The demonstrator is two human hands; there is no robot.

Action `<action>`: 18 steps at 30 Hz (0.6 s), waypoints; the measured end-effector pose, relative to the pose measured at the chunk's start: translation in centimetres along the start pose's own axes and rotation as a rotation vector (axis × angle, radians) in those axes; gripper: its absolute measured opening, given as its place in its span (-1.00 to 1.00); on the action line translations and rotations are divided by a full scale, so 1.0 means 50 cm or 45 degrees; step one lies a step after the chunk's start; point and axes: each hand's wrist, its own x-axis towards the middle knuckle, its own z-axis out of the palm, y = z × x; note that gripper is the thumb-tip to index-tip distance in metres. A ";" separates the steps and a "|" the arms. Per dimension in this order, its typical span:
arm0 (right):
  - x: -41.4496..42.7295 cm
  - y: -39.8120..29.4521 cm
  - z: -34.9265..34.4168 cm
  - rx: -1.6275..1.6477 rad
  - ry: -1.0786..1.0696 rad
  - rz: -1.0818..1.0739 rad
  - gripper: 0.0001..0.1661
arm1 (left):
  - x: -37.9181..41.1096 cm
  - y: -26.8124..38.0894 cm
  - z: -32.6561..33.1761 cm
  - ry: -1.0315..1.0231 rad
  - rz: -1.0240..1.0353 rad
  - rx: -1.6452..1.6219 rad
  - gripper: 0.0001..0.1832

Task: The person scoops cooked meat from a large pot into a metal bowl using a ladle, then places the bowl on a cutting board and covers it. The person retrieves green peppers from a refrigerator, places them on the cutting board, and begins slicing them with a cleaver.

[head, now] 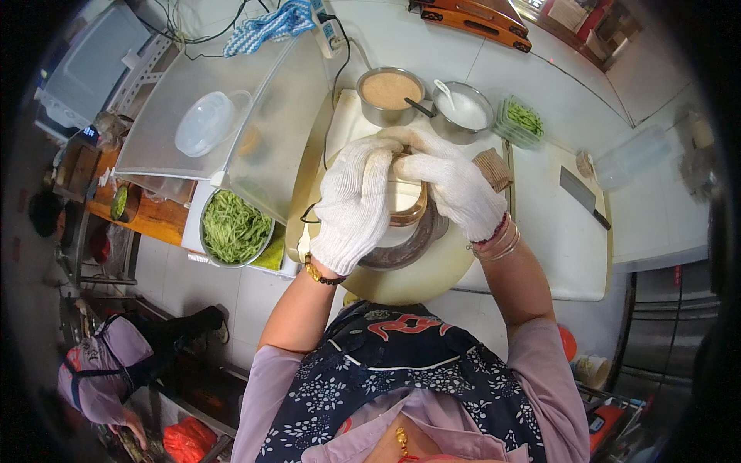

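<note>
White knitted gloves cover both hands. My left hand (354,199) and my right hand (454,179) meet over the upper part of a small kitchen appliance (405,197), which has a white top and a copper-coloured band. My fingers curl around it from both sides and hide its far part. Below the band is a pale, see-through section. Under that lies a dark greyish round bowl or base (399,254), partly hidden by my left hand. All this rests on a round yellowish cutting board (457,266). A folded brown cloth or paper (492,168) lies beside my right hand.
Beyond my hands stand a steel pot of tan powder (391,89) and one of white granules (466,110). Shredded greens (524,118) fill a plastic tub. A cleaver (579,191) lies at right. Left are a bowl of shredded vegetable (236,226) and another person (110,370).
</note>
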 end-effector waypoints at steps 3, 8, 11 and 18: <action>0.005 0.002 0.014 0.008 -0.025 -0.013 -0.47 | 0.000 0.001 0.000 0.013 -0.011 -0.023 -0.69; 0.015 0.022 0.014 -0.103 0.025 -0.064 -0.53 | 0.001 0.011 0.000 0.020 -0.020 -0.109 -0.69; 0.018 0.036 0.014 -0.143 0.020 -0.120 -0.54 | -0.003 -0.004 -0.003 0.005 0.024 0.002 -0.69; 0.015 0.030 0.023 -0.041 0.064 -0.073 -0.53 | 0.001 0.000 0.002 0.040 0.025 -0.053 -0.73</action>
